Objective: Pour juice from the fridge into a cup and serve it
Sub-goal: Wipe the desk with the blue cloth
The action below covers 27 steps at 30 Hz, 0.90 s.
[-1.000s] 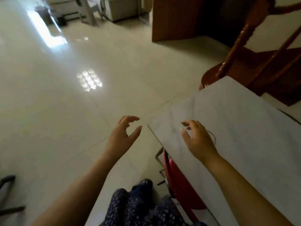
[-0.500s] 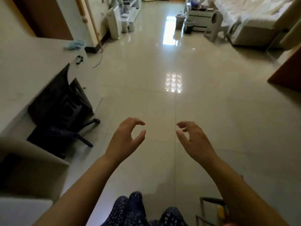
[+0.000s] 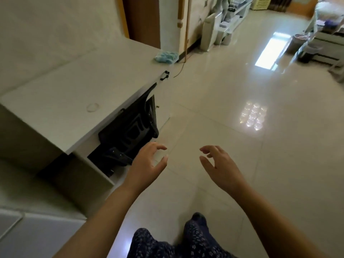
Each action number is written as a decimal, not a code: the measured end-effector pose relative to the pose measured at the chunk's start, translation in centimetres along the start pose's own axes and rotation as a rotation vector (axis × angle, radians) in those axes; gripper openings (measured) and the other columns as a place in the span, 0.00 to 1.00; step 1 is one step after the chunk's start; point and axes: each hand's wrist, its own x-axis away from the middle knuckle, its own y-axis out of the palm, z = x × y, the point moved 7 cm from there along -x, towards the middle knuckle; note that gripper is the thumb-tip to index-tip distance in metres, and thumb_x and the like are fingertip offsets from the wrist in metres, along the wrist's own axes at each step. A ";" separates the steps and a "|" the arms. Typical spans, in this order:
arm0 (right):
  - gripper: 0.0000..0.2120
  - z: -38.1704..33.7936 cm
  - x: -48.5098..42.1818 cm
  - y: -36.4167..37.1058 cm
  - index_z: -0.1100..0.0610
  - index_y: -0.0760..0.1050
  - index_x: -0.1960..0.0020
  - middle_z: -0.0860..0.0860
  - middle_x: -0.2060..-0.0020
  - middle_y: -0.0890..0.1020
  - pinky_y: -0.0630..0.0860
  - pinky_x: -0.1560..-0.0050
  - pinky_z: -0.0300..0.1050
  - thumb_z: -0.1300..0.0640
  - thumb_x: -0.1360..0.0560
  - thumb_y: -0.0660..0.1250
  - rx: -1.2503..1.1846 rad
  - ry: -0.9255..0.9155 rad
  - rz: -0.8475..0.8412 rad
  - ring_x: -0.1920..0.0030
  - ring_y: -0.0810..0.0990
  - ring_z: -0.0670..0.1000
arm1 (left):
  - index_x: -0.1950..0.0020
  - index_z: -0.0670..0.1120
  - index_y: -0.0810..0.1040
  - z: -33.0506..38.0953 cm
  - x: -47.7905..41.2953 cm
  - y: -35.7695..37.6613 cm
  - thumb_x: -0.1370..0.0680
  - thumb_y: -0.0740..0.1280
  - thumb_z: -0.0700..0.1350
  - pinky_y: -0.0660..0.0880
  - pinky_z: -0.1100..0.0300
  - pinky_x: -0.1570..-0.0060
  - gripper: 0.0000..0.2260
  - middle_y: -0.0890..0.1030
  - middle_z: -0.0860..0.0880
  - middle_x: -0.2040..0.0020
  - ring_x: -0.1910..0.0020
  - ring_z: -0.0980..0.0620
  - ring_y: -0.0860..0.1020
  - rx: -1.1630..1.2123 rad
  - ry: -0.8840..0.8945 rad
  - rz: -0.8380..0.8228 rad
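My left hand [image 3: 149, 164] and my right hand [image 3: 221, 166] are held out in front of me over the glossy tiled floor, palms facing each other. Both hold nothing and their fingers are curled loosely apart. No juice, cup or fridge shows in the head view. My legs in dark patterned trousers [image 3: 167, 241] appear at the bottom.
A white desk [image 3: 78, 94] stands on my left with a black office chair [image 3: 130, 133] tucked under it. A blue cloth [image 3: 166, 57] lies at the desk's far corner. White units [image 3: 210, 36] line the far wall, and a sofa and stool [image 3: 323, 45] stand at far right.
The view has swung left: the marble table and wooden chair have left the frame, and the white desk with its black chair has come close on my left. Both hands keep their pose.
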 end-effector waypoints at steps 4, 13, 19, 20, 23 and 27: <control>0.16 0.1 -9.7 0.0 0.49 0.69 0.36 0.47 0.40 0.74 0.72 0.43 0.44 0.48 0.22 0.58 0.041 -0.071 -0.070 0.42 0.72 0.46 | 0.43 0.53 0.73 -2.9 -6.9 -1.1 0.23 0.66 0.48 0.68 0.76 0.51 0.09 0.73 0.62 0.46 0.46 0.73 0.70 0.070 -0.118 0.043; 0.15 0.6 -32.8 -2.8 0.51 0.70 0.38 0.48 0.41 0.75 0.71 0.41 0.47 0.49 0.22 0.59 0.049 -0.182 -0.125 0.41 0.72 0.49 | 0.40 0.56 0.71 -7.1 -24.6 -3.5 0.23 0.66 0.49 0.68 0.62 0.43 0.12 0.73 0.58 0.42 0.42 0.59 0.70 0.051 -0.244 0.201; 0.15 -0.2 -45.7 -0.6 0.50 0.69 0.37 0.50 0.39 0.74 0.70 0.38 0.51 0.49 0.23 0.60 0.065 -0.209 -0.178 0.38 0.71 0.51 | 0.42 0.54 0.70 -11.1 -35.7 -6.3 0.23 0.66 0.48 0.72 0.61 0.47 0.11 0.74 0.56 0.44 0.45 0.56 0.73 0.010 -0.252 0.268; 0.16 -0.2 -48.0 -0.1 0.50 0.69 0.36 0.50 0.38 0.74 0.69 0.37 0.52 0.49 0.23 0.60 0.086 -0.215 -0.190 0.37 0.70 0.52 | 0.42 0.54 0.70 -11.8 -37.7 -6.6 0.23 0.66 0.48 0.72 0.62 0.48 0.11 0.74 0.56 0.45 0.46 0.57 0.73 -0.006 -0.244 0.269; 0.18 -0.4 -54.7 0.7 0.50 0.67 0.33 0.52 0.35 0.71 0.66 0.35 0.51 0.49 0.22 0.60 0.138 -0.197 -0.186 0.34 0.68 0.53 | 0.41 0.52 0.72 -14.3 -43.5 -7.4 0.23 0.66 0.48 0.69 0.67 0.47 0.12 0.73 0.57 0.44 0.46 0.60 0.72 -0.067 -0.222 0.221; 0.20 -0.6 -62.0 0.6 0.50 0.66 0.31 0.53 0.34 0.70 0.65 0.35 0.50 0.49 0.22 0.59 0.157 -0.149 -0.132 0.34 0.66 0.55 | 0.38 0.50 0.72 -16.6 -50.9 -8.7 0.24 0.64 0.51 0.68 0.62 0.41 0.15 0.72 0.57 0.42 0.42 0.59 0.71 -0.146 -0.168 0.144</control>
